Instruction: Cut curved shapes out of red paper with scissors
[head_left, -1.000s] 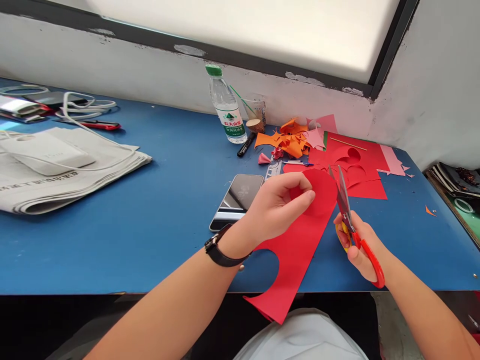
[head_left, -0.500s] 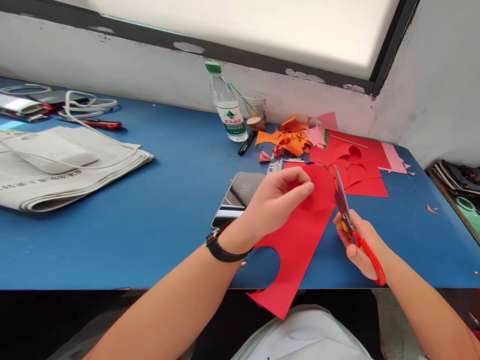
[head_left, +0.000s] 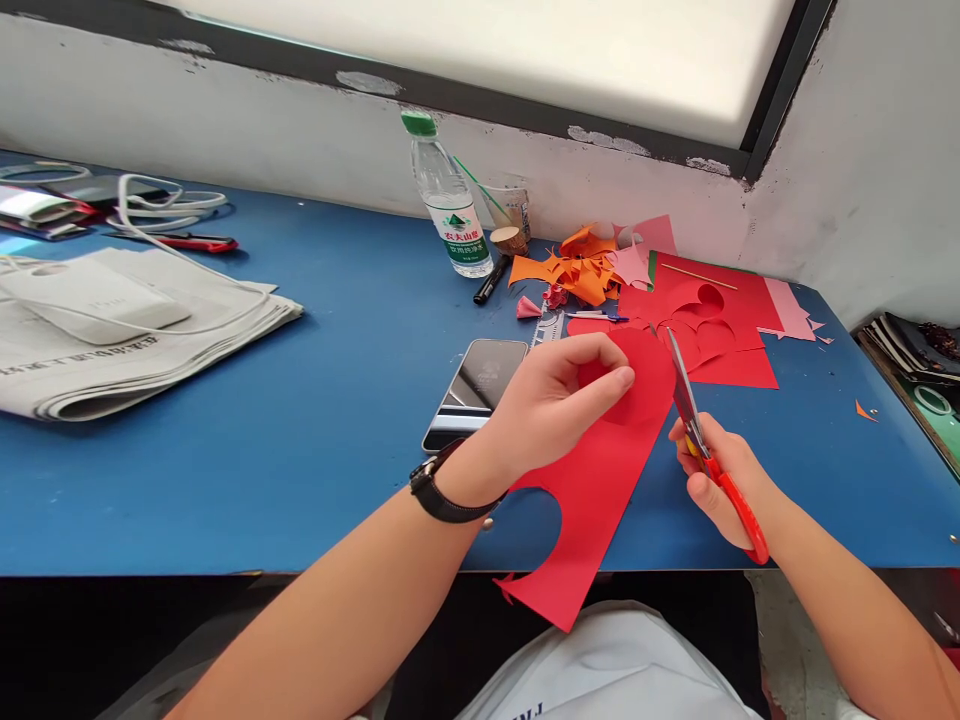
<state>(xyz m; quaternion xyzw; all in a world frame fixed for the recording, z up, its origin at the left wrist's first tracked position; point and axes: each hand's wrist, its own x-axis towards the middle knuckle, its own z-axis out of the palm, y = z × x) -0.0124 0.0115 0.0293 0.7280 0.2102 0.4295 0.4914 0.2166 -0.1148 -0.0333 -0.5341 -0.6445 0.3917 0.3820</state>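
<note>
My left hand (head_left: 551,405), a black watch on its wrist, pinches the rounded top of a long red paper sheet (head_left: 600,480) that hangs over the table's front edge; a half-circle is cut out of its left side. My right hand (head_left: 720,480) grips red-handled scissors (head_left: 701,440), with the blades against the sheet's right edge, pointing away from me.
A phone (head_left: 476,390) lies just left of my left hand on the blue table (head_left: 300,400). Behind are red sheets (head_left: 720,325), orange and pink scraps (head_left: 585,270), a pen, a marker, a water bottle (head_left: 446,200) and a cup. Newspapers (head_left: 135,330) with a white device and cables lie far left.
The scissor blades have advanced slightly along the sheet's right edge. Both hands hold their grips; the view has shifted a little.
</note>
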